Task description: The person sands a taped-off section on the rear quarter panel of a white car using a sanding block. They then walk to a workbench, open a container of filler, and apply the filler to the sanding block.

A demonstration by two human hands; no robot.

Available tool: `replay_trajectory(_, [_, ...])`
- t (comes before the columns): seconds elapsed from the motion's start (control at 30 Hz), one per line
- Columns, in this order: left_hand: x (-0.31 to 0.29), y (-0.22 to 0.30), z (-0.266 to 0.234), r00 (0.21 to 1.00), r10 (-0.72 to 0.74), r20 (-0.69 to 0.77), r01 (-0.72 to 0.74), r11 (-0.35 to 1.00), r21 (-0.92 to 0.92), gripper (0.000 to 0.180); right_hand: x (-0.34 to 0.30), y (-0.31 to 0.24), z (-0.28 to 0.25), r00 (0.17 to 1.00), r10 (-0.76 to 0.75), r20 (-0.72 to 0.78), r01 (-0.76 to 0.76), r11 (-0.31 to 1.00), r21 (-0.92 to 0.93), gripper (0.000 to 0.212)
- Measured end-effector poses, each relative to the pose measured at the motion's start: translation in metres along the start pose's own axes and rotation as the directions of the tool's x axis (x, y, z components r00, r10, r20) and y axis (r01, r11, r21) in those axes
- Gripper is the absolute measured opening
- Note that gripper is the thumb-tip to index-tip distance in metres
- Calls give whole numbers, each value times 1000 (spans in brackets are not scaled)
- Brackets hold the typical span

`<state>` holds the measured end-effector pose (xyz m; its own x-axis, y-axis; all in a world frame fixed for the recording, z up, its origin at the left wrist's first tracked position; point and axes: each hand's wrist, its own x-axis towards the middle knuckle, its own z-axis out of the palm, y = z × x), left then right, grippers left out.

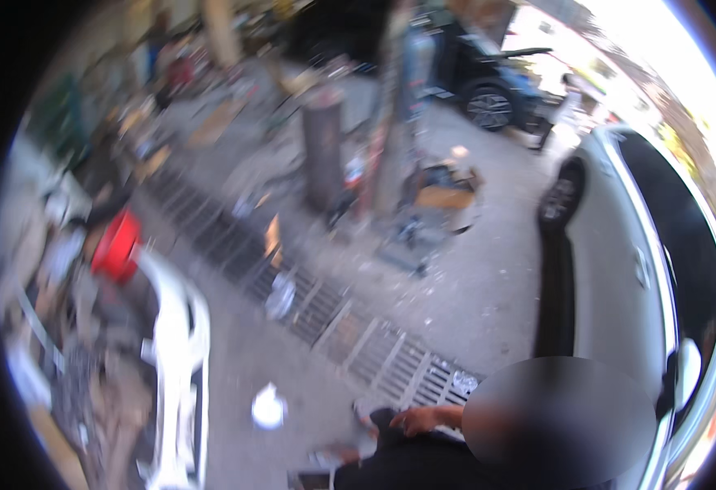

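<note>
I record one bare hand, owner unclear, on black fabric clothing near a slotted grey metal grate; fingers loosely bent, any hold indeterminable. I judge this a pause; the next move calls for steadier sight.

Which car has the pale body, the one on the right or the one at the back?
The car on the right, large in the foreground: its body is pale silver, while the car at the back, near the top, is dark.

The bumper at eight o'clock is white, the bucket at nine red, the car at three silver, the grate at five striped grey.
</note>
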<state>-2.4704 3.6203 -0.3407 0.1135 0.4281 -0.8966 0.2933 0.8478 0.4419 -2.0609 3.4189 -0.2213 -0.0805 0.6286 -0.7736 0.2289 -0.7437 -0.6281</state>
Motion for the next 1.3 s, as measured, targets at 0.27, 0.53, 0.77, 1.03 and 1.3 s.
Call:
replay_trajectory(0.27, [29, 5, -35, 982, -103, -159, 32, 917, -399, 20, 23, -38, 47, 944, 257, 206, -206, 948, -242, 53])
replay_trajectory(0.53, [120, -35, -23, 945, -50, -323, -117, 871, -478, 27, 157, 29, 11, 807, 376, 455, -169, 886, -432, 54])
replay_trajectory(0.77, [270, -77, -11, 851, 105, -514, -381, 798, -467, 27, 452, 10, -13, 997, -77, 2, 66, 846, -530, 41])
replay_trajectory(1.03, [332, -67, -30, 587, 494, -641, -493, 847, 200, 27, 725, -3, 56, 780, -626, -21, 434, 565, -701, 49])
replay_trajectory(1.3, [303, -60, -46, 335, 626, -704, -493, 753, 435, 33, 774, -15, 92, 831, -546, 111, 408, 461, -788, 60])
